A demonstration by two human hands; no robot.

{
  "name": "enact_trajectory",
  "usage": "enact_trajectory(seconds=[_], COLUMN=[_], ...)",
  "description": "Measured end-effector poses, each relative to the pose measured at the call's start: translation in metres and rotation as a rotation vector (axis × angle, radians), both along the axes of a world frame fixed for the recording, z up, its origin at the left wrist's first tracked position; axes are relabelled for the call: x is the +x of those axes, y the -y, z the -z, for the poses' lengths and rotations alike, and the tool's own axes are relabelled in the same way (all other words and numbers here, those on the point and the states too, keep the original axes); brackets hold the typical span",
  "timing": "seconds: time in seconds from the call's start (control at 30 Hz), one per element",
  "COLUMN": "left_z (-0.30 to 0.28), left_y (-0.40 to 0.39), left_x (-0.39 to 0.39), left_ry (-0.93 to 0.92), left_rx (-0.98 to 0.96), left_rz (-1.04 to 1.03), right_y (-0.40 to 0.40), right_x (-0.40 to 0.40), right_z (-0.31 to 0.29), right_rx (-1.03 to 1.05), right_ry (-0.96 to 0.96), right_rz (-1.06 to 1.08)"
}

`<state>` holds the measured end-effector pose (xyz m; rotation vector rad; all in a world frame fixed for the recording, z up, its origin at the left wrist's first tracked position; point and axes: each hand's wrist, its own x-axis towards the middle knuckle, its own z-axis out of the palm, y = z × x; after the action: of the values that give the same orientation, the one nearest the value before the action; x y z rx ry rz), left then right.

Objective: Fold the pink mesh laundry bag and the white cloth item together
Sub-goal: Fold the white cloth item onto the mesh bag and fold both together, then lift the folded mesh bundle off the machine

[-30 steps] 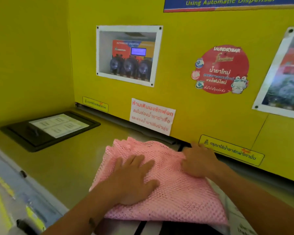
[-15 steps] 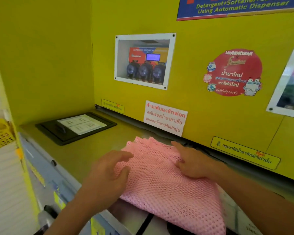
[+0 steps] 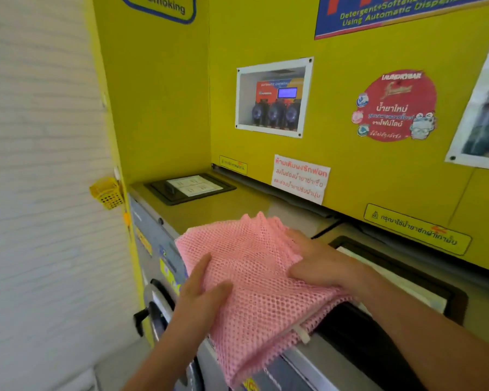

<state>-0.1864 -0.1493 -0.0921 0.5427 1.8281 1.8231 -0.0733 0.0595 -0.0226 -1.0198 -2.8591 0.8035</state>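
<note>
Lying in a thick, layered bundle, the pink mesh laundry bag (image 3: pixel 254 280) sits on the front edge of the washing machine top (image 3: pixel 209 213), with its near corner drooping over the machine's front face. Its layers are stacked unevenly and the far edge fans up in loose points, so it reads as folded at least once but not yet squared off. A white zip end (image 3: pixel 304 335) shows at the lower right edge of the bag. The white cloth item cannot be made out; it may be tucked inside or under the mesh, but nothing here shows it.

At the bundle's left side, the left hand (image 3: pixel 202 297) has its fingers pressed together and extended, with the thumb apart, cupping the left edge of the mesh; whether it is under that edge or only against it is hard to tell. On the right, the right hand (image 3: pixel 319 263) lies palm down on the bag, fingers spread slightly, pinning it to the machine.

Judging from this, the fold is partway: the bag is gathered and doubled, while a final tidy fold and flattening seem left.

Behind the bag a black lidded compartment (image 3: pixel 189 187) sits in the machine top, and beyond it rises the yellow wall panel (image 3: pixel 266 32) with its stickers and a small dispenser window (image 3: pixel 274 98). A yellow perforated basket (image 3: pixel 108 193) hangs at the left.
</note>
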Motion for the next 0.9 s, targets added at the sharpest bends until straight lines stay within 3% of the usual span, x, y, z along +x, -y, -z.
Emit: enact_trajectory(seconds=[0.2, 0.37, 0.53, 0.7, 0.9], left_z=[-0.013, -0.009, -0.002, 0.041, 0.17], left_y=[0.024, 0.069, 0.114, 0.174, 0.27], left_x=[0.033, 0.04, 0.03, 0.01, -0.029], left_ry=[-0.075, 0.001, -0.048, -0.202, -0.234], left_rx=[0.041, 0.131, 0.083, 0.005, -0.089], left_rz=[-0.138, -0.138, -0.123, -0.117, -0.066], right_y=[0.041, 0.086, 0.134, 0.188, 0.285], right_x=[0.022, 0.038, 0.037, 0.017, -0.022], right_z=[-0.002, -0.008, 0.009, 0.083, 0.249], right_rx=[-0.089, -0.125, -0.202, -0.202, -0.308], right_ry=[-0.166, -0.252, -0.311, -0.344, -0.37], right_rz=[-0.173, -0.23, -0.238, -0.289, -0.138])
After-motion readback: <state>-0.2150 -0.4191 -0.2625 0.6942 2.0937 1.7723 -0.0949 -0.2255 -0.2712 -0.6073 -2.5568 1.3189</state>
